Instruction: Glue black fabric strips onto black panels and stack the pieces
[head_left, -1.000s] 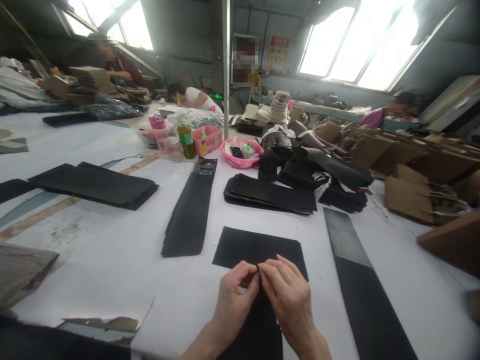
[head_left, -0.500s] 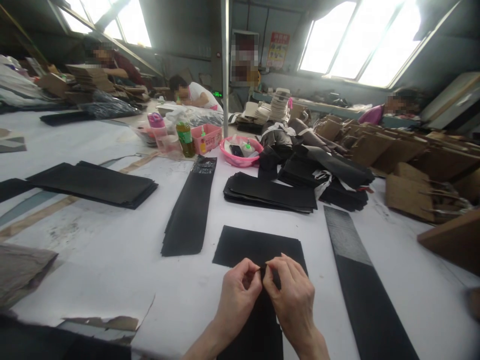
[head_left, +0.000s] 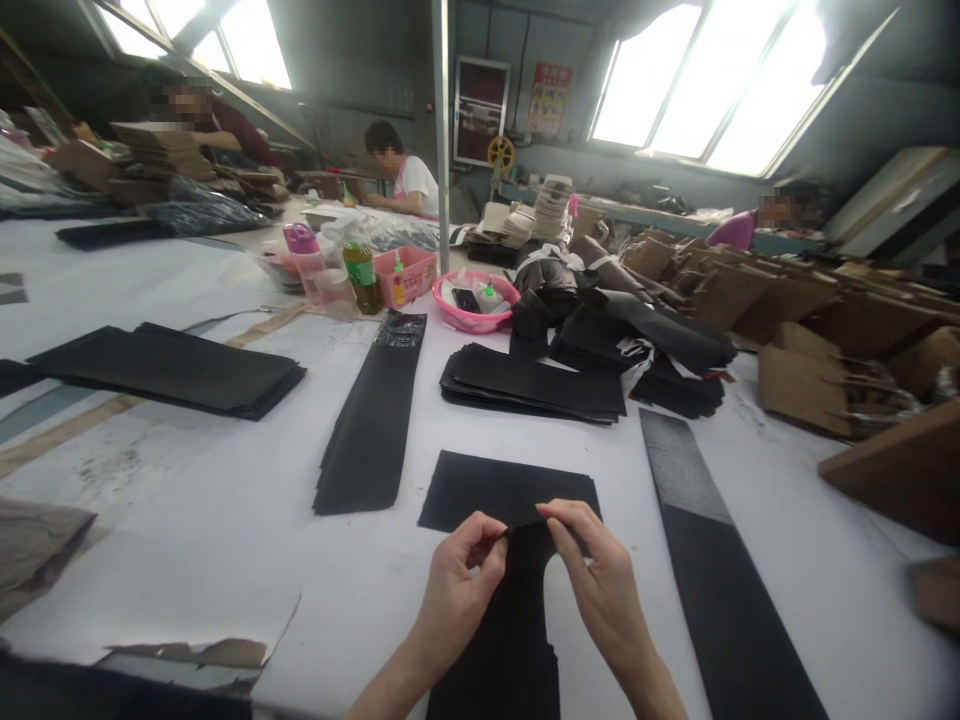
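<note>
My left hand (head_left: 466, 578) pinches the far left corner of a long black strip of sheet material (head_left: 502, 640) between thumb and fingertips. At the strip's far right corner, the thumb and fingers of my right hand (head_left: 594, 572) are also closed on the edge. The strip runs from the fingertips down toward the near edge of the view. Just beyond, a black rectangular sheet (head_left: 502, 488) lies flat on the white table, partly covered by my right hand. To the right lies another long black strip (head_left: 731, 580) with a greyish, shiny far end.
Black sheet stacks (head_left: 532, 385) lie beyond and leftward, with a fanned strip pile (head_left: 371, 430) between. Farther back stand a pink basin (head_left: 472, 318), a green-labelled bottle (head_left: 361, 280) and a pink basket (head_left: 405, 278). Brown folded pieces (head_left: 802, 380) fill the right. Several people sit behind.
My hands have moved apart along the strip's far edge, the right one shifting rightward and the left one leftward. The whole view has shifted slightly. A person at the back now sits more upright.
</note>
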